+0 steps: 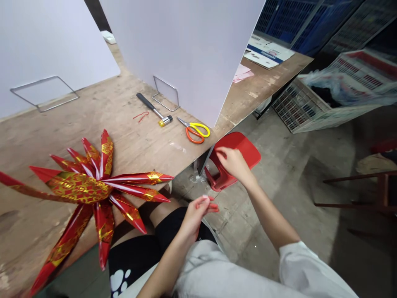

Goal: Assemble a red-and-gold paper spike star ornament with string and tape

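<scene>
My left hand [197, 213] sits above my lap, its fingertips pinched on a small pale piece [204, 198] that is too small to name. My right hand [234, 163] hangs over a red plastic stool [243, 149] on the floor, its fingers loosely curled. Whether those fingers hold anything thin is hidden. On the wooden table [139, 145] to my left lies a large red-and-gold foil star ornament [79, 188], out of reach of neither hand but touching neither. Farther along lie a mallet [153, 109], orange-and-yellow scissors [194, 130] and a bit of red string [141, 116].
White panels [186, 54] stand upright on the table in wire stands [166, 94]. The table's edge runs diagonally past my knees. A plastic crate [335, 93] holding a bag sits on the concrete floor [279, 132], and dark wooden chair legs [369, 190] stand at right.
</scene>
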`<state>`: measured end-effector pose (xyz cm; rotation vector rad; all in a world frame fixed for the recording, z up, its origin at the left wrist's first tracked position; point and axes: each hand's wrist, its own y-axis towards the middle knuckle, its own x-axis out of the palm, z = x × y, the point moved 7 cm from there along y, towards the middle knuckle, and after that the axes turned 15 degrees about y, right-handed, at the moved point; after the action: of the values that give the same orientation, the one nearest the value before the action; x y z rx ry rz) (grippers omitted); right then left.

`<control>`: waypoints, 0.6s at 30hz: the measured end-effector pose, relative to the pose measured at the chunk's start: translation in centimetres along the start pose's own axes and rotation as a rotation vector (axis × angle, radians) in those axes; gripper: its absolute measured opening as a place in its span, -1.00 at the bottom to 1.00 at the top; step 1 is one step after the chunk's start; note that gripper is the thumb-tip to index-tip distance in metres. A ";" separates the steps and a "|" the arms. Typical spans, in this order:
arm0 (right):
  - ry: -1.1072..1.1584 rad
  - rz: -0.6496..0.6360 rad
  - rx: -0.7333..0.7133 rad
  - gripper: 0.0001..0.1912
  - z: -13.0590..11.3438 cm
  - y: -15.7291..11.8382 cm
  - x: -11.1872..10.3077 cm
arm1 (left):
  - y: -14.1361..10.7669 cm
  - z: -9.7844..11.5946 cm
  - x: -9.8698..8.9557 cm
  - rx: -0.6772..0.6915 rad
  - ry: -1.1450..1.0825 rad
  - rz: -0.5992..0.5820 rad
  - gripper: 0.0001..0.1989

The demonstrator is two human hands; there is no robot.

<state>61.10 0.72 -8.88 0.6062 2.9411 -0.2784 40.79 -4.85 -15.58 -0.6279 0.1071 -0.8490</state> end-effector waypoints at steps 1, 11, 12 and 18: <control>-0.156 0.073 -0.116 -0.72 -2.3 1.2 0.2 | -0.8 0.9 -0.6 -0.021 -0.123 0.038 -0.60; -0.787 0.021 0.000 -0.81 -7.0 11.1 6.7 | -6.1 10.4 -1.2 0.237 -0.546 0.033 -0.32; -0.774 0.019 0.020 -0.83 -6.8 11.1 6.6 | -6.4 10.8 -1.2 0.253 -0.565 0.028 -0.28; -0.559 -0.003 0.101 -0.79 -6.8 6.2 4.0 | -7.5 11.9 -2.3 0.295 -0.628 -0.010 -0.06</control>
<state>59.36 9.22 -3.87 0.4444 2.4003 -0.5064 38.14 -1.19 -2.02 -0.5892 -0.5805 -0.6285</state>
